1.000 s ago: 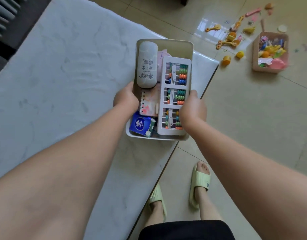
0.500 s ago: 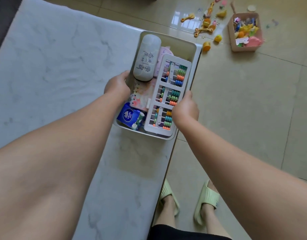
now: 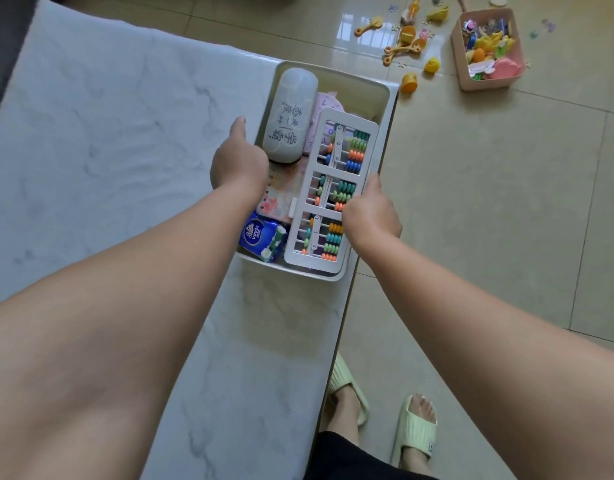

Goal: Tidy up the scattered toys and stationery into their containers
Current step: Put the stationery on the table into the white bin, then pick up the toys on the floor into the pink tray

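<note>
We are seeing bare forearms (image 3: 132,341) with no sleeves reaching the wrists, and both hands without rings or watch. We are wearing pale green ridged slide sandals (image 3: 414,429) with open toes, and a black garment hem (image 3: 350,459) is showing above them.

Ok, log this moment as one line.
hands: left, right gripping tray sides | tray: on marble table | floor toys: still scattered

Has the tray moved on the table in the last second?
Yes. The tray slid away from the person along the table edge; its far end now nears the table's far corner.
</note>
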The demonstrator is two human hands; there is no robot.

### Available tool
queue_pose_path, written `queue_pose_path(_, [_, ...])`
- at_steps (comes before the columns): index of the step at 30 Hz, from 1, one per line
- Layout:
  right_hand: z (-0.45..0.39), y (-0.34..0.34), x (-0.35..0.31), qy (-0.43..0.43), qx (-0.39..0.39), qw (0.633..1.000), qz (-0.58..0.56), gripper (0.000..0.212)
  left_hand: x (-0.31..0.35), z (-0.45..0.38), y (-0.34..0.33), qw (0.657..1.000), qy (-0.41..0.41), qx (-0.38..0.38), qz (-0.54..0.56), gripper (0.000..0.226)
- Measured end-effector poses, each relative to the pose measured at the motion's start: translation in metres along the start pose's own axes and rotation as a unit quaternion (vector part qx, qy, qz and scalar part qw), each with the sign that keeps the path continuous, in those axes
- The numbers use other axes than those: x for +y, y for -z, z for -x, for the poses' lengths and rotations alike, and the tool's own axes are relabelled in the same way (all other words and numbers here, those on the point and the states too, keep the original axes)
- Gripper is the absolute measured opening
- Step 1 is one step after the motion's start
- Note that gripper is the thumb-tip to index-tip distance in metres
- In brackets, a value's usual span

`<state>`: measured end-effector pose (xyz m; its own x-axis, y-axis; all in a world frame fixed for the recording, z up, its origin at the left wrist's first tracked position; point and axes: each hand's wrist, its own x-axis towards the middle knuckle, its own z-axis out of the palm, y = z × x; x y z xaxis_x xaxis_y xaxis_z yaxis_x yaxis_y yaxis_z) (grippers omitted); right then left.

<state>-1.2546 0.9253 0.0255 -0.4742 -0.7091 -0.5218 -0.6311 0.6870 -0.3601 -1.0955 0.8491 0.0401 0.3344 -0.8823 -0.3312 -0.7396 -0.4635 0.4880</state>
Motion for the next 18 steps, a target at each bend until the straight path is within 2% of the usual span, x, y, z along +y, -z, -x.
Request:
queue_pose_path(4, [-0.014,0.017,0.001,0.041,0.016,0.999,-0.027,0.058,0.033,0.0,0.0,0.992,-0.088,0.041,-0.077,0.055])
queue_pose_path(10, [-0.069,0.062,0.012,0.078,0.009,0.996,-0.037,0.064,0.113,0.011,-0.051,0.966,-0.177,-0.004,-0.19,0.054])
queue_pose_path(18, [-0.181,0.144,0.038,0.071,-0.018,0.997,-0.022,0.064,0.229,-0.006,-0.128,0.921,-0.237,-0.038,-0.307,0.063])
